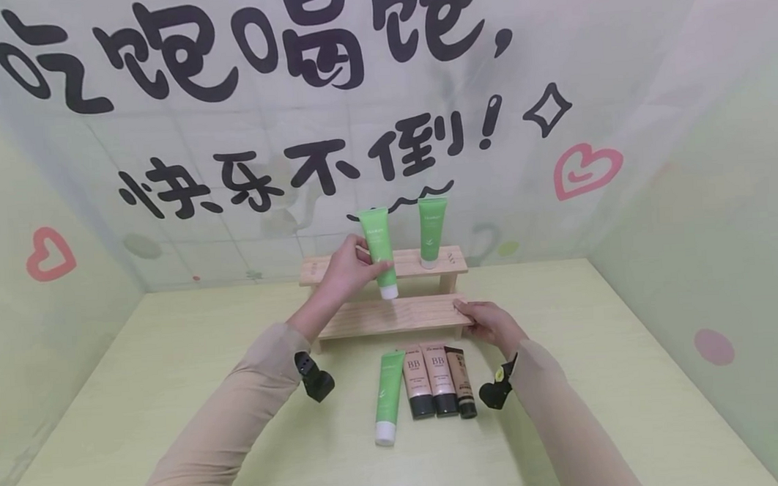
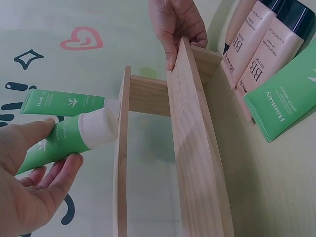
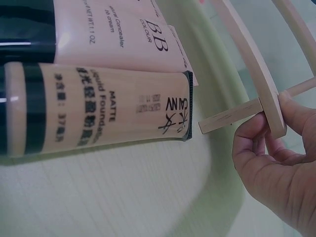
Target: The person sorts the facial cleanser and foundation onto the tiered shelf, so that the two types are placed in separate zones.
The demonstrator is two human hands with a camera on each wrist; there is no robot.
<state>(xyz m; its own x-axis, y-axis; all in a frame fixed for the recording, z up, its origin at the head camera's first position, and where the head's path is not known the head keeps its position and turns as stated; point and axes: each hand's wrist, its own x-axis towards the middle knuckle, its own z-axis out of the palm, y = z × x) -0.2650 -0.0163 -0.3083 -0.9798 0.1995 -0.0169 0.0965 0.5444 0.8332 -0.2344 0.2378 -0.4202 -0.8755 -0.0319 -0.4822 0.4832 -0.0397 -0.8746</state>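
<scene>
My left hand pinches a green tube by its sides, white cap pointing down, in front of the upper tier of a two-tier wooden rack. In the left wrist view the held tube's white cap is beside the upper board's edge. A second green tube stands cap-down on the upper tier, at its right. With thumb and fingers, my right hand grips the right end of the lower board.
In front of the rack lie a third green tube, two pink BB cream tubes and a brown liquid foundation tube, side by side on the pale table. A wall with black lettering rises behind the rack.
</scene>
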